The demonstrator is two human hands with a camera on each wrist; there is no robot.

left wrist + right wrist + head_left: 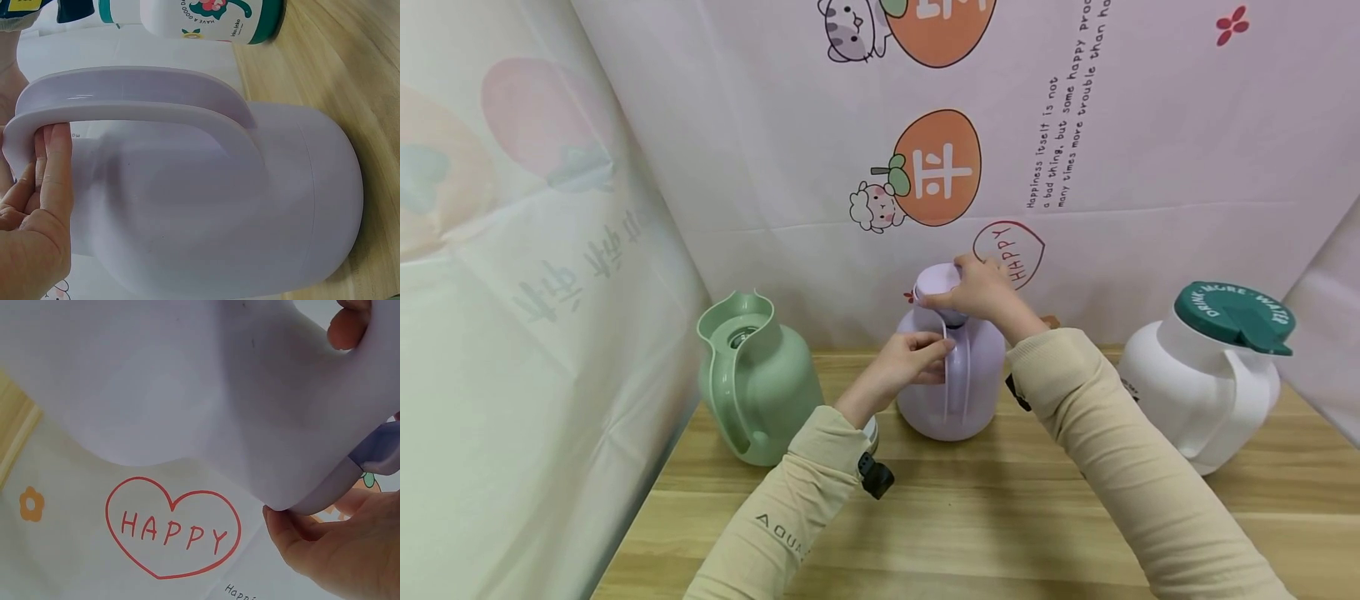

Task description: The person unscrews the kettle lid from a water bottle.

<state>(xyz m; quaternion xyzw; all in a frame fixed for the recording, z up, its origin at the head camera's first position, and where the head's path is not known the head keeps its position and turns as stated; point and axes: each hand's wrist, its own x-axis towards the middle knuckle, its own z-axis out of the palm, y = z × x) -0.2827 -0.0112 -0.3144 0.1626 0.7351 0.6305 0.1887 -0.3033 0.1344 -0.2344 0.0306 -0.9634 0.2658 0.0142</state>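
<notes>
A lilac vacuum jug [951, 392] stands upright on the wooden table, near the back wall cloth. My left hand [913, 358] holds the top of its handle [144, 111], fingers hooked inside the loop in the left wrist view. With my right hand [983, 287] I grip the round lilac lid [937, 280] at the jug's mouth, thumb on the near side and fingers round the far side. In the right wrist view, fingertips [275, 519] press at the rim, where the lid [328, 494] meets the neck. Part of the lid is hidden behind that hand.
A green jug [778, 383] with no outer cover stands at the left. At the right is a white jug [1187, 387] with a dark green lid [1232, 312]. A small round pale-rimmed object [872, 432] lies partly behind my left wrist. Printed cloth [760, 167] hangs behind.
</notes>
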